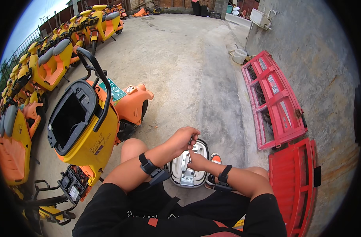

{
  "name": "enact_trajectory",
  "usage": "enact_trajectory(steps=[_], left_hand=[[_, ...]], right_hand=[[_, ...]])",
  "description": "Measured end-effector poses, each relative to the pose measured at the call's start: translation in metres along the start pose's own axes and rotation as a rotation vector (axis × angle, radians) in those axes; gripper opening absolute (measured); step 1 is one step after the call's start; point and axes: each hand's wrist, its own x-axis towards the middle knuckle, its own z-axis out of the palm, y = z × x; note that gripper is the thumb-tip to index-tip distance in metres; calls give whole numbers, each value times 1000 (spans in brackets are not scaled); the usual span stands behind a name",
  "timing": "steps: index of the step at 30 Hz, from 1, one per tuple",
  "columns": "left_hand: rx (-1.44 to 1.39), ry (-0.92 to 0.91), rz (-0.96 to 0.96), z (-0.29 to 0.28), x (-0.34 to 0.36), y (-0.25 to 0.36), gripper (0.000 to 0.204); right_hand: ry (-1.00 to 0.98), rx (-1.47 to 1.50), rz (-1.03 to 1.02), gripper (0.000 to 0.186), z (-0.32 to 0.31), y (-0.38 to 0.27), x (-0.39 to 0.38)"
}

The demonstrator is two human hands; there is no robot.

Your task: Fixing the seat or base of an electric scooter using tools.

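Observation:
A scooter seat [204,147] lies upside down on the concrete between my feet, its pale underside and silver metal bracket [187,178] facing up. Both hands are over its upper part. My left hand [183,140] is closed, with a slim dark object [191,139] between its fingers, too small to name. Just below it my right hand [198,162] is closed near a thin light-coloured strip, and its fingers partly hide what they grip. Dark bands with small boxes circle both wrists.
To the left stands a yellow and orange scooter [87,146] with its seat compartment [72,118] uncovered. Rows of similar scooters [54,67] fill the far left. Red metal panels [283,106] lean along the grey wall at right. A white bucket [238,56] stands beyond them.

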Motion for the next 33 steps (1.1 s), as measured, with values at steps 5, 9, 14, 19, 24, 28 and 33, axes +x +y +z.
enact_trajectory(steps=[5, 9, 14, 19, 24, 28, 33], left_hand=[[16, 8, 5, 1, 0, 0, 16], [29, 9, 14, 0, 0, 0, 17], [15, 11, 19, -2, -1, -1, 16], [7, -7, 23, -3, 0, -1, 16], [-2, -18, 26, -4, 3, -3, 16], [-8, -18, 30, -5, 4, -4, 16], [7, -10, 30, -4, 4, -3, 16]], right_hand=[[-86, -368, -477, 35, -13, -20, -8], [-180, -661, -678, 18, -28, -33, -18], [39, -548, -400, 21, -20, -29, -21], [-104, -365, -98, 49, 3, -14, -5], [-291, -61, -149, 54, -1, -9, 1], [-300, 12, -162, 57, -7, -11, -2], [-99, 10, -153, 75, 2, -5, 2]])
